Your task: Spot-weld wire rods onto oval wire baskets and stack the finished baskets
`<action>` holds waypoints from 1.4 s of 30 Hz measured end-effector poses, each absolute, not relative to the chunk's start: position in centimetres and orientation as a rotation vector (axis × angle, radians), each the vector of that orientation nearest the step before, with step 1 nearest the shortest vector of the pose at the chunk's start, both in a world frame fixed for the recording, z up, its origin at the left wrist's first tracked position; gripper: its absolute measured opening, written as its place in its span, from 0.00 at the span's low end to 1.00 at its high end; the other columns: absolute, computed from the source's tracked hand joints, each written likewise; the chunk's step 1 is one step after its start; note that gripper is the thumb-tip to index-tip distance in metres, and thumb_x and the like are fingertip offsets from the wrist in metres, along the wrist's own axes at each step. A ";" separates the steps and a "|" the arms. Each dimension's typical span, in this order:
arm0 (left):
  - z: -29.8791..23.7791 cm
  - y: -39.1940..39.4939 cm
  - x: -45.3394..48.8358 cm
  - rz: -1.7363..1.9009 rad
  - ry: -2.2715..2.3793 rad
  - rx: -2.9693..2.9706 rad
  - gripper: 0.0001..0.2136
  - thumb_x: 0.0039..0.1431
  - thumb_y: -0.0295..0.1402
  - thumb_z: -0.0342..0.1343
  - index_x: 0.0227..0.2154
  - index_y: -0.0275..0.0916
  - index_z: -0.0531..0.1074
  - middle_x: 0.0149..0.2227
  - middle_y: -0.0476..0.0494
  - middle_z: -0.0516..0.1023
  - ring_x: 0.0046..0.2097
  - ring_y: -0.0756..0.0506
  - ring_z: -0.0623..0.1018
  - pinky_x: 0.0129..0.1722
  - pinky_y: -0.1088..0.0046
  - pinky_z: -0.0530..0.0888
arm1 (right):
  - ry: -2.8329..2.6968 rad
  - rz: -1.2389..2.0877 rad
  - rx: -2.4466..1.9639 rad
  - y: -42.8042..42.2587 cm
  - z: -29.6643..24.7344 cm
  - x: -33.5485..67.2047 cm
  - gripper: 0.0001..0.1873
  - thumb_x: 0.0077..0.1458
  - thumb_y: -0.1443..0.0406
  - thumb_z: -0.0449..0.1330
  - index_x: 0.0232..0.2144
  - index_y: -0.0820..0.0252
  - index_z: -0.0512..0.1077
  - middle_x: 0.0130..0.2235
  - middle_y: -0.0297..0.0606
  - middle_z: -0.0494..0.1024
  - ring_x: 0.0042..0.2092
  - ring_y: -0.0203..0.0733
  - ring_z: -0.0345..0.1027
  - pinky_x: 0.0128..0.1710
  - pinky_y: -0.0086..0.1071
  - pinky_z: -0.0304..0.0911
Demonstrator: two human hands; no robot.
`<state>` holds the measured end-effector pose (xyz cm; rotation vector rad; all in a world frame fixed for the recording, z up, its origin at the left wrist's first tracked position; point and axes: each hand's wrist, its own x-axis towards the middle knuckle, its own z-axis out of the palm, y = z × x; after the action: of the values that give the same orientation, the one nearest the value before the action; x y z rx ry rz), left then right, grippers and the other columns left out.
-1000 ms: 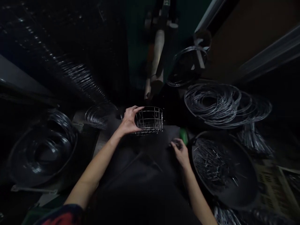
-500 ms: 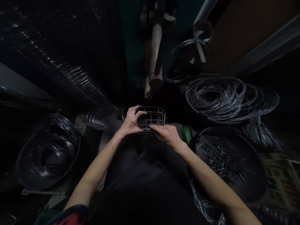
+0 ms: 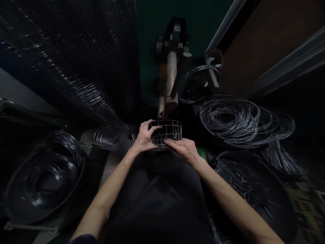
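A small round wire basket (image 3: pixel 169 130) of thin metal rods sits at the middle of the view, just under the tip of a vertical machine head (image 3: pixel 170 81). My left hand (image 3: pixel 145 138) is wrapped round the basket's left side, thumb over its rim. Against the basket's lower front edge lies my right hand (image 3: pixel 183 149), its fingers pressed together on the wire. Both forearms reach in from below over a dark apron-covered lap.
Loose wire rings (image 3: pixel 236 122) are piled at the right. A dark round pan of short wire pieces (image 3: pixel 243 183) lies at the lower right. Stacked ring coils (image 3: pixel 43 176) sit at the left, with smaller rings (image 3: pixel 110 134) beside the basket. Wire mesh fills the upper left.
A second ago my right hand lay by the pan at the right; it has come to the basket's front edge. Both hands have shifted the basket slightly up toward the machine head.
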<state>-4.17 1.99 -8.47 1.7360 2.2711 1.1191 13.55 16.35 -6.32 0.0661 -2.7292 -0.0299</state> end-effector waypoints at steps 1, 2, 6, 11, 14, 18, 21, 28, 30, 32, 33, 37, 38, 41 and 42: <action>-8.5 2.0 -4.2 1.119 2.263 1.744 0.37 0.39 0.43 0.70 0.54 0.43 0.66 0.59 0.35 0.55 0.60 0.32 0.58 0.59 0.50 0.62 | -2.731 -0.021 0.061 16.4 -6.3 13.5 0.13 0.60 0.65 0.56 0.46 0.52 0.75 0.44 0.32 0.81 0.29 0.32 0.74 0.29 0.27 0.60; -8.4 2.0 -4.3 1.119 2.254 1.756 0.37 0.39 0.43 0.70 0.54 0.43 0.66 0.58 0.34 0.55 0.60 0.32 0.58 0.58 0.50 0.62 | -2.742 -0.006 0.056 16.4 -6.3 13.5 0.13 0.60 0.64 0.56 0.46 0.52 0.75 0.43 0.31 0.81 0.29 0.32 0.74 0.29 0.27 0.59; -8.2 1.9 -4.4 1.121 2.245 1.779 0.36 0.39 0.43 0.70 0.54 0.44 0.66 0.58 0.35 0.55 0.60 0.33 0.58 0.58 0.50 0.63 | -2.854 0.106 -0.008 16.4 -6.1 13.2 0.14 0.60 0.63 0.55 0.46 0.49 0.75 0.43 0.32 0.81 0.31 0.34 0.74 0.30 0.28 0.59; -8.0 1.6 -4.2 1.101 2.290 1.664 0.37 0.38 0.43 0.71 0.54 0.45 0.65 0.59 0.35 0.55 0.60 0.31 0.58 0.58 0.47 0.62 | -2.892 0.252 -0.067 16.3 -5.9 13.2 0.15 0.59 0.64 0.55 0.47 0.47 0.75 0.45 0.33 0.80 0.31 0.36 0.75 0.31 0.29 0.61; -7.9 1.6 -4.3 1.081 2.247 1.703 0.37 0.37 0.40 0.71 0.54 0.45 0.65 0.58 0.36 0.55 0.60 0.32 0.57 0.59 0.49 0.62 | -2.889 0.267 -0.064 16.3 -6.0 13.1 0.15 0.59 0.64 0.56 0.47 0.47 0.75 0.45 0.33 0.80 0.33 0.36 0.75 0.32 0.29 0.61; -8.0 1.4 -4.0 1.080 2.285 1.692 0.37 0.38 0.41 0.71 0.54 0.43 0.66 0.58 0.35 0.54 0.60 0.32 0.57 0.59 0.49 0.62 | -2.867 0.229 -0.042 16.2 -6.2 13.3 0.15 0.60 0.64 0.55 0.47 0.48 0.75 0.45 0.33 0.80 0.33 0.36 0.76 0.30 0.29 0.60; -8.2 1.4 -3.8 1.092 2.314 1.647 0.38 0.37 0.41 0.71 0.54 0.43 0.66 0.58 0.35 0.55 0.60 0.31 0.57 0.59 0.47 0.61 | -2.862 0.207 -0.033 16.2 -6.4 13.4 0.16 0.60 0.65 0.54 0.48 0.48 0.75 0.46 0.32 0.79 0.32 0.35 0.75 0.30 0.29 0.60; -8.6 2.9 -5.5 1.125 2.280 1.663 0.37 0.35 0.36 0.71 0.53 0.43 0.66 0.58 0.35 0.55 0.60 0.32 0.58 0.58 0.48 0.62 | -2.872 0.275 -0.106 17.2 -6.4 11.9 0.16 0.57 0.66 0.57 0.47 0.47 0.75 0.46 0.31 0.79 0.36 0.37 0.76 0.32 0.29 0.63; -8.6 3.2 -5.9 1.134 2.280 1.670 0.37 0.35 0.36 0.71 0.53 0.43 0.66 0.58 0.35 0.56 0.60 0.32 0.58 0.58 0.48 0.62 | -2.857 0.303 -0.134 17.4 -6.3 11.5 0.15 0.59 0.65 0.56 0.46 0.47 0.76 0.45 0.31 0.80 0.35 0.37 0.76 0.32 0.29 0.63; -8.5 3.4 -6.1 1.134 2.285 1.673 0.38 0.34 0.36 0.72 0.53 0.43 0.66 0.57 0.35 0.56 0.60 0.32 0.58 0.59 0.48 0.62 | -2.842 0.307 -0.147 17.5 -6.2 11.1 0.14 0.60 0.64 0.55 0.45 0.47 0.76 0.44 0.32 0.80 0.34 0.37 0.77 0.31 0.29 0.63; -8.5 3.5 -6.2 1.134 2.288 1.670 0.38 0.33 0.37 0.72 0.53 0.43 0.67 0.57 0.35 0.56 0.60 0.32 0.58 0.59 0.48 0.61 | -2.841 0.300 -0.150 17.6 -6.2 11.0 0.14 0.60 0.63 0.55 0.45 0.48 0.77 0.44 0.32 0.80 0.33 0.38 0.76 0.31 0.29 0.63; -8.7 3.7 -6.4 1.153 2.267 1.649 0.38 0.32 0.40 0.73 0.52 0.44 0.67 0.57 0.36 0.57 0.60 0.32 0.59 0.58 0.48 0.62 | -2.864 0.259 -0.198 17.8 -6.4 10.7 0.14 0.60 0.62 0.55 0.46 0.46 0.77 0.42 0.30 0.81 0.33 0.38 0.76 0.30 0.30 0.62; -8.7 3.7 -6.4 1.162 2.248 1.648 0.38 0.32 0.40 0.73 0.51 0.44 0.68 0.57 0.36 0.58 0.59 0.32 0.59 0.58 0.48 0.62 | -2.861 0.271 -0.214 17.7 -6.5 10.8 0.14 0.59 0.62 0.56 0.46 0.46 0.76 0.42 0.30 0.81 0.33 0.38 0.76 0.30 0.30 0.62; -8.7 3.7 -6.7 1.182 2.214 1.641 0.38 0.30 0.42 0.73 0.50 0.42 0.69 0.55 0.36 0.59 0.58 0.33 0.61 0.57 0.50 0.64 | -2.835 0.342 -0.239 17.6 -6.4 10.8 0.15 0.58 0.61 0.57 0.47 0.45 0.76 0.43 0.30 0.80 0.34 0.40 0.76 0.31 0.30 0.63; -8.6 3.8 -6.8 1.175 2.213 1.637 0.39 0.30 0.42 0.73 0.50 0.43 0.69 0.55 0.37 0.60 0.57 0.33 0.61 0.56 0.50 0.64 | -2.834 0.351 -0.245 17.6 -6.3 10.8 0.15 0.59 0.61 0.57 0.47 0.45 0.76 0.44 0.30 0.80 0.35 0.40 0.76 0.31 0.30 0.63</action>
<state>-6.83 3.81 -8.60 1.6371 2.2133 1.1753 10.78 17.55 -6.30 -0.2455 -2.8344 0.3512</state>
